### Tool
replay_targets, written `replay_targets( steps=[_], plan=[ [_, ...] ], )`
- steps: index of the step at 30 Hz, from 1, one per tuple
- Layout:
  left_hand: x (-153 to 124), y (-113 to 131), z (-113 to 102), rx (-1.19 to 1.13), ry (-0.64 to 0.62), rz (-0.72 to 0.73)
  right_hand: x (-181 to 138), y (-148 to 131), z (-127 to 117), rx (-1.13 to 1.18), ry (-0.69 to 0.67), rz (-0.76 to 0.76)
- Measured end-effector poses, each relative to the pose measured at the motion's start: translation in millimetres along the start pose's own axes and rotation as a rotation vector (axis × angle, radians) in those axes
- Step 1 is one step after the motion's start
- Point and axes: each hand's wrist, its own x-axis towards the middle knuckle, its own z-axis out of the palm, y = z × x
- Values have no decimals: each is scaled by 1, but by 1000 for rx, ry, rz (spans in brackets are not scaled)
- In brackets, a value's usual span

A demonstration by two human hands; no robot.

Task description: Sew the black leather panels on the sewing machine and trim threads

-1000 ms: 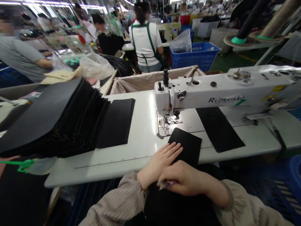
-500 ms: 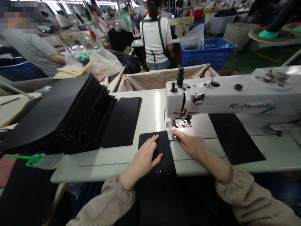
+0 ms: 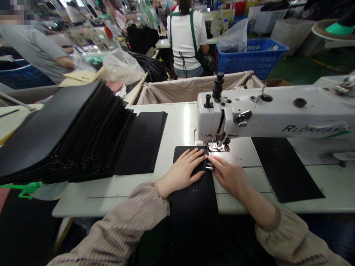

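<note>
My left hand point(image 3: 183, 171) lies flat with spread fingers on a long black fabric piece point(image 3: 194, 199) that runs from my lap up to the needle of the white sewing machine point(image 3: 266, 112). My right hand point(image 3: 230, 175) rests on the piece's right edge just below the presser foot point(image 3: 219, 147), its fingers closed on small metal thread snips point(image 3: 210, 168). Both hands nearly touch at the fingertips.
A big fanned stack of black pieces point(image 3: 69, 136) fills the table's left, with a flat black piece point(image 3: 142, 142) beside it. Another black panel point(image 3: 285, 168) lies under the machine arm at right. A cloth-lined bin point(image 3: 194, 88) stands behind the table point(image 3: 116, 192); other people work beyond.
The black piece slid up toward the needle and both hands moved forward with it. My right hand drew closer to my left, snips now showing.
</note>
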Motion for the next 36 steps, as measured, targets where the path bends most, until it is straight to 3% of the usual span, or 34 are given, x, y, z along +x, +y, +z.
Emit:
replay_targets(
  steps=[36],
  plan=[
    [7, -1, -2, -89, 44, -14, 2, -1, -1, -39, -18, 2]
  ],
)
